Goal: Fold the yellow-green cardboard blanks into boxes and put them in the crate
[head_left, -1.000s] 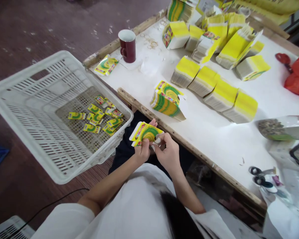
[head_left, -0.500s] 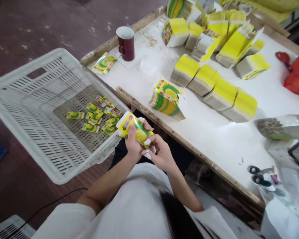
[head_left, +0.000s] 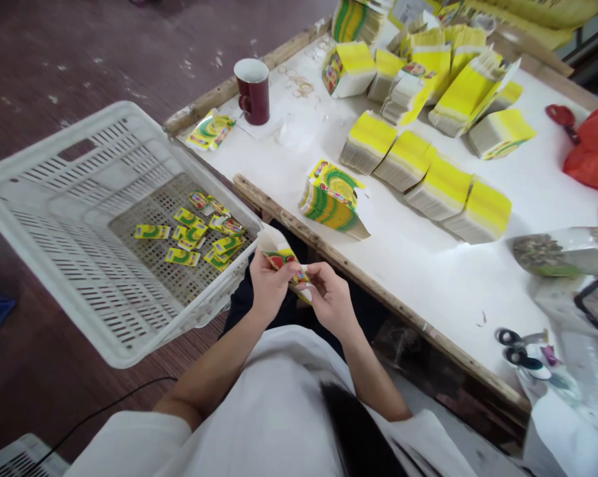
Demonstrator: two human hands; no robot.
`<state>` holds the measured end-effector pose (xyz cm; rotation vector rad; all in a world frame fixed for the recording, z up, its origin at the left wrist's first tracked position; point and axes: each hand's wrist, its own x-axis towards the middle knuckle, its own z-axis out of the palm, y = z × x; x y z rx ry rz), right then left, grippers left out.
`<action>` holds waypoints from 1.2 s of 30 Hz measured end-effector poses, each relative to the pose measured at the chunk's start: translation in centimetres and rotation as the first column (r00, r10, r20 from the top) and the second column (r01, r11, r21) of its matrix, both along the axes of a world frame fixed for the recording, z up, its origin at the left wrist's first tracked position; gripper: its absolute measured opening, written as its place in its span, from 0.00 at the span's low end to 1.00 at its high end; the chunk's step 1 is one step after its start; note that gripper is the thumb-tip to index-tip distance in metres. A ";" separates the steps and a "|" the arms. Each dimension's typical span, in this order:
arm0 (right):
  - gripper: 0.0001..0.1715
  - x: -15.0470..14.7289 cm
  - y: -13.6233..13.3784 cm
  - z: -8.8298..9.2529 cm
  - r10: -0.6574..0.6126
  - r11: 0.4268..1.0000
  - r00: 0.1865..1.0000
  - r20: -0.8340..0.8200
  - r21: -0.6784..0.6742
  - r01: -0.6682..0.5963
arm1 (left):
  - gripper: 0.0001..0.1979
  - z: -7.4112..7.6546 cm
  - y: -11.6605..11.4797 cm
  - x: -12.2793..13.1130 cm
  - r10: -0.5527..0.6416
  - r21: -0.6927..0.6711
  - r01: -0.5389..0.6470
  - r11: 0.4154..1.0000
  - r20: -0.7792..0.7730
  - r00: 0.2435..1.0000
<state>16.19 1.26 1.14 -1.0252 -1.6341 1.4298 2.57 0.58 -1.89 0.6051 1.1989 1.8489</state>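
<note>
My left hand (head_left: 266,283) and my right hand (head_left: 329,298) are both closed on one printed yellow-green card (head_left: 282,257), held over my lap at the rim of the white basket (head_left: 55,199). The card is bent and shows its white back and some red print. The fingers of both hands pinch its lower edge. A fanned stack of the same cards (head_left: 331,199) lies on the white table (head_left: 428,265) just beyond my hands. Several small yellow-green strips (head_left: 194,232) lie on the basket floor.
Several yellow-edged card stacks (head_left: 428,179) cover the far table. A dark red mug (head_left: 253,89) stands at the table corner beside a loose card (head_left: 210,129). Scissors (head_left: 522,351) and clear bags (head_left: 562,255) lie at the right. A red bag (head_left: 592,152) sits far right.
The card has been turned and bent in my hands, from face-up showing the green swirl to folded with its white back showing. Both hands stayed over my lap.
</note>
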 end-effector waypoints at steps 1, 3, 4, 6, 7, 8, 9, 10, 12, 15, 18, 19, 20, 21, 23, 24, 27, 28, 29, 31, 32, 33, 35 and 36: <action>0.04 0.2 0.1 0.1 -0.028 1.000 1.000 0.014 0.009 0.028 | 0.20 -0.1 0.1 -0.2 -0.013 -0.012 0.013 1.000 0.028 1.000; 0.04 0.8 0.5 0.1 -0.094 0.996 0.995 0.038 0.006 0.094 | 0.19 -0.1 0.1 -0.6 -0.112 -0.041 0.117 0.992 0.117 0.987; 0.05 1.2 0.8 0.1 -0.122 0.992 0.991 0.045 -0.003 0.123 | 0.18 0.0 0.1 -0.7 -0.176 -0.049 0.186 0.981 0.165 0.971; 0.06 1.7 1.3 0.1 -0.157 0.987 0.986 0.053 -0.020 0.158 | 0.17 0.3 0.0 -0.8 -0.276 -0.052 0.296 0.954 0.235 0.932; 0.07 1.8 1.5 0.1 -0.160 0.986 0.985 0.056 -0.024 0.162 | 0.18 0.5 -0.1 -0.7 -0.309 -0.049 0.332 0.942 0.256 0.916; 0.07 2.0 1.6 0.1 -0.158 0.987 0.986 0.060 -0.021 0.160 | 0.18 0.7 -0.1 -0.7 -0.333 -0.043 0.357 0.933 0.268 0.904; 0.06 2.0 1.7 0.1 -0.158 0.987 0.985 0.065 -0.008 0.159 | 0.18 0.9 0.0 -0.7 -0.354 -0.039 0.377 0.925 0.270 0.895; 0.06 2.1 1.8 0.1 -0.166 0.986 0.983 0.075 0.021 0.164 | 0.18 1.1 0.0 -0.8 -0.368 -0.032 0.390 0.920 0.261 0.892; 0.04 2.5 2.0 0.4 -0.198 0.971 0.974 0.113 0.155 0.180 | 0.21 1.5 0.1 -1.6 -0.369 0.004 0.376 0.927 0.206 0.906; 0.10 3.3 2.2 1.3 -0.216 0.861 0.950 0.224 0.503 0.077 | 0.28 2.4 0.2 -4.3 -0.307 0.112 0.304 0.946 0.013 0.952; 0.14 3.6 2.0 2.2 -0.174 0.667 0.919 0.354 0.729 -0.154 | 0.42 3.8 -0.1 -6.9 -0.394 0.104 0.435 0.894 -0.277 0.876; 0.15 3.5 1.8 2.3 -0.160 0.617 0.912 0.378 0.759 -0.206 | 0.49 4.2 -0.3 -7.2 -0.479 0.019 0.521 0.853 -0.367 0.797; 0.15 3.3 1.6 2.3 -0.149 0.586 0.910 0.388 0.776 -0.235 | 0.55 4.6 -0.5 -7.2 -0.570 -0.096 0.594 0.798 -0.439 0.694; 0.15 3.1 1.3 2.1 -0.151 0.572 0.914 0.378 0.787 -0.230 | 0.58 4.9 -0.6 -6.8 -0.655 -0.228 0.638 0.736 -0.480 0.584; 0.16 2.6 0.9 1.4 -0.223 0.607 0.937 0.268 0.790 -0.082 | 0.52 5.1 -1.0 -5.3 -0.761 -0.448 0.628 0.636 -0.499 0.414; 0.20 2.4 0.7 0.9 -0.289 0.646 0.942 0.172 0.761 0.059 | 0.46 5.0 -1.2 -4.4 -0.768 -0.501 0.591 0.633 -0.503 0.396; 0.39 1.9 0.3 -0.6 -0.380 0.838 0.924 -0.051 0.405 0.367 | 0.39 4.3 -1.8 -1.9 -0.713 -0.520 0.492 0.698 -0.571 0.408; 0.40 1.7 0.3 -0.9 -0.340 0.910 0.937 -0.076 0.223 0.348 | 0.39 3.9 -1.9 -1.3 -0.680 -0.494 0.475 0.728 -0.607 0.411; 0.38 1.5 0.2 -1.2 -0.271 0.960 0.958 -0.093 0.043 0.276 | 0.40 3.6 -2.0 -0.9 -0.647 -0.459 0.470 0.754 -0.643 0.410; 0.35 1.1 0.2 -1.4 -0.145 0.967 0.980 -0.135 -0.227 0.112 | 0.38 3.1 -2.1 -0.6 -0.588 -0.384 0.484 0.787 -0.704 0.399; 0.34 0.9 0.2 -1.5 -0.113 0.953 0.981 -0.158 -0.297 0.062 | 0.37 2.9 -2.1 -0.6 -0.566 -0.353 0.494 0.794 -0.726 0.390; 0.34 0.7 0.3 -1.6 -0.093 0.945 0.979 -0.183 -0.325 0.029 | 0.35 2.8 -2.1 -0.6 -0.551 -0.332 0.503 0.798 -0.742 0.383; 0.37 0.6 0.4 -1.7 -0.065 0.960 0.973 -0.223 -0.281 0.000 | 0.33 2.7 -1.9 -0.9 -0.538 -0.313 0.514 0.798 -0.754 0.377; 0.38 0.7 0.4 -1.8 -0.049 0.975 0.973 -0.225 -0.223 -0.003 | 0.32 2.7 -1.8 -1.0 -0.540 -0.312 0.519 0.796 -0.752 0.377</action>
